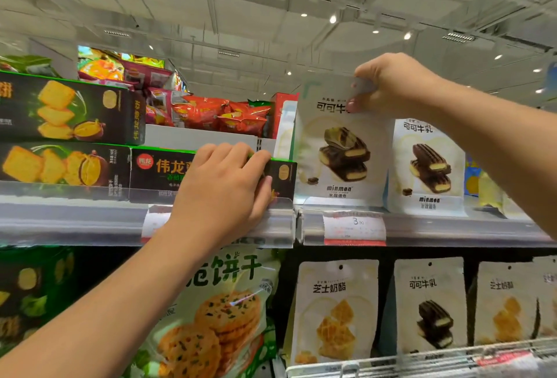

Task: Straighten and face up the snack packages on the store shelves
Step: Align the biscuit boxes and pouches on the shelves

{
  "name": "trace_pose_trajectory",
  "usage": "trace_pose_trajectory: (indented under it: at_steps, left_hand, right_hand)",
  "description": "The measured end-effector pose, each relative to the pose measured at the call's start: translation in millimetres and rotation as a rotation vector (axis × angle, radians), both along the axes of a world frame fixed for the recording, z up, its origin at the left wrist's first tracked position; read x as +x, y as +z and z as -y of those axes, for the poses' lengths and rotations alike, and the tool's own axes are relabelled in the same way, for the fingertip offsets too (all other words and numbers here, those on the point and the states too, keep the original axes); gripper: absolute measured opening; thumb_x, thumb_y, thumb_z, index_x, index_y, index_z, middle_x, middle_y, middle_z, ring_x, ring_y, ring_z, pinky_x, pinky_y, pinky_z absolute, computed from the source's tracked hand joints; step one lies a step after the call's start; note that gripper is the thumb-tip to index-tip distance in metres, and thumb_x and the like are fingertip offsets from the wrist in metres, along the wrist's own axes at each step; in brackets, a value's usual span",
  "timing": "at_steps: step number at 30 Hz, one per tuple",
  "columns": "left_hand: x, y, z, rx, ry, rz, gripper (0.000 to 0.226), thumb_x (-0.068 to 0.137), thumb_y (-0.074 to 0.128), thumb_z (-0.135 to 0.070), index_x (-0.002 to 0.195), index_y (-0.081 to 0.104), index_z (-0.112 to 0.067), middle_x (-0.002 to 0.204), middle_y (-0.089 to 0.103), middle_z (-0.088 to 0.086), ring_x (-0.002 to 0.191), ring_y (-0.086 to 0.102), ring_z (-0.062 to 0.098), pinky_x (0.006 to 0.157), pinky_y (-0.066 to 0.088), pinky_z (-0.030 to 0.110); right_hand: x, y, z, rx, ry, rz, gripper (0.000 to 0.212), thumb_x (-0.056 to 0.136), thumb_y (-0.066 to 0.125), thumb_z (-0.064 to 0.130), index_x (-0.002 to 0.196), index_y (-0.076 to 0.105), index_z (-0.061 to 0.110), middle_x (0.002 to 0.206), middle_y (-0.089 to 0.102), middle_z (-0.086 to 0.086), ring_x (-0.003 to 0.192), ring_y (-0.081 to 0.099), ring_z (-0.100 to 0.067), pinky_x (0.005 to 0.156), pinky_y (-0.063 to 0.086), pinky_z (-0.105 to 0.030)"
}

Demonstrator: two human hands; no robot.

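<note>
A black and green biscuit box [156, 171] lies on the top shelf [75, 220]. My left hand [223, 187] grips its right part, fingers over the top edge and thumb on the front. Right of it stands a white cocoa-milk pouch [340, 151], upright and facing out. My right hand [391, 85] pinches the pouch's top edge. A second pouch of the same kind [428, 166] stands beside it on the right, partly behind my right forearm.
Two more black biscuit boxes [69, 106] are stacked at the left. Red snack bags [223, 115] pile up behind. A price tag [354, 226] hangs on the shelf rail. Below sit a green biscuit bag [229, 311] and several hanging white pouches [337, 308].
</note>
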State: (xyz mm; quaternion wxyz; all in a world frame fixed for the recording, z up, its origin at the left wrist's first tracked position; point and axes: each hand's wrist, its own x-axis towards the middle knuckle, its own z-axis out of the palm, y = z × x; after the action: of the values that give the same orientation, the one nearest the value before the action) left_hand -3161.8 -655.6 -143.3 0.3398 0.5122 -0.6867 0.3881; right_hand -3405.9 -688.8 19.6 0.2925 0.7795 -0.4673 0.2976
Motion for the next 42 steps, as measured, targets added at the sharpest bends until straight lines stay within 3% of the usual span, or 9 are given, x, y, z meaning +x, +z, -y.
trace_pose_trajectory:
  at_steps: [3, 7, 15, 22, 30, 32, 38, 40, 42]
  left_hand:
    - [0, 1, 0, 0.008, 0.005, 0.004, 0.041, 0.093, 0.039, -0.042, 0.116, 0.061, -0.015, 0.097, 0.062, 0.004, 0.089, 0.055, 0.027, 0.084, 0.039, 0.041]
    - [0, 2, -1, 0.023, 0.007, 0.014, 0.043, 0.092, 0.037, -0.043, 0.116, 0.061, -0.016, 0.098, 0.062, 0.003, 0.089, 0.056, 0.026, 0.084, 0.039, 0.041]
    - [0, 0, -1, -0.032, -0.006, 0.023, 0.04, 0.093, 0.04, -0.039, 0.117, 0.061, -0.015, 0.101, 0.064, 0.005, 0.092, 0.057, 0.028, 0.086, 0.038, 0.041]
    - [3, -9, 2, -0.089, 0.018, 0.003, 0.047, 0.091, 0.038, -0.039, 0.126, 0.061, -0.016, 0.129, 0.061, 0.009, 0.128, 0.05, 0.031, 0.109, 0.026, 0.051]
    - [-10, -24, -3, -0.147, -0.003, -0.102, 0.053, 0.088, 0.039, -0.035, 0.133, 0.055, -0.013, 0.149, 0.042, 0.017, 0.139, 0.036, 0.035, 0.113, 0.018, 0.051]
    - [-27, -25, -6, -0.152, -0.061, -0.132, 0.053, 0.085, 0.042, -0.035, 0.131, 0.057, -0.012, 0.148, 0.042, 0.017, 0.138, 0.036, 0.035, 0.114, 0.017, 0.05]
    - [-118, -29, -5, -0.155, -0.205, 0.137, 0.049, 0.088, 0.048, -0.039, 0.129, 0.063, -0.017, 0.148, 0.045, 0.017, 0.137, 0.041, 0.037, 0.109, 0.033, 0.055]
    - [-152, -34, 0, -0.104, -0.202, 0.206, 0.051, 0.089, 0.046, -0.042, 0.132, 0.061, -0.019, 0.15, 0.043, 0.015, 0.139, 0.04, 0.036, 0.107, 0.036, 0.056]
    - [-177, -37, 5, -0.048, -0.123, 0.224, 0.056, 0.09, 0.043, -0.046, 0.135, 0.058, -0.016, 0.151, 0.041, 0.015, 0.14, 0.039, 0.035, 0.106, 0.038, 0.056]
  right_hand:
    - [-2, 1, -8, 0.035, -0.017, 0.022, 0.034, 0.079, 0.08, 0.024, 0.063, 0.051, 0.019, 0.07, 0.054, -0.001, 0.076, 0.053, -0.027, 0.066, 0.035, -0.026]
    - [-1, -7, -8, 0.059, -0.038, 0.02, 0.027, 0.08, 0.079, 0.028, 0.083, 0.063, 0.006, 0.084, 0.062, -0.009, 0.083, 0.057, -0.029, 0.067, 0.041, -0.029]
    - [-1, -13, -7, 0.054, -0.116, 0.019, 0.038, 0.086, 0.07, 0.04, 0.112, 0.059, 0.015, 0.107, 0.062, -0.006, 0.097, 0.056, -0.029, 0.076, 0.043, -0.035]
    - [-10, -20, -13, 0.072, -0.008, 0.127, 0.066, 0.088, 0.069, 0.037, 0.145, 0.039, 0.023, 0.144, 0.051, -0.002, 0.131, 0.048, -0.024, 0.107, 0.039, -0.037]
    - [-82, -70, -29, -0.085, 0.068, 0.21, 0.039, 0.09, 0.063, 0.017, 0.129, 0.057, 0.017, 0.126, 0.063, 0.0, 0.111, 0.051, -0.005, 0.091, 0.034, -0.022]
    - [-106, -91, -24, -0.097, 0.05, 0.222, 0.037, 0.089, 0.064, 0.018, 0.126, 0.059, 0.015, 0.125, 0.062, -0.003, 0.115, 0.053, -0.014, 0.093, 0.035, -0.024]
    - [-173, -126, 10, 0.193, -0.081, 0.757, 0.086, 0.082, 0.071, 0.05, 0.148, 0.027, 0.016, 0.144, 0.042, -0.006, 0.13, 0.043, -0.025, 0.107, 0.039, -0.045]
    - [-184, -127, 21, 0.307, 0.012, 0.894, 0.082, 0.08, 0.071, 0.052, 0.144, 0.033, 0.017, 0.13, 0.054, -0.003, 0.113, 0.055, -0.021, 0.093, 0.048, -0.042]
    - [-188, -126, 31, 0.376, 0.104, 0.926, 0.054, 0.084, 0.071, 0.045, 0.125, 0.051, 0.017, 0.107, 0.063, -0.001, 0.089, 0.065, -0.019, 0.076, 0.057, -0.039]
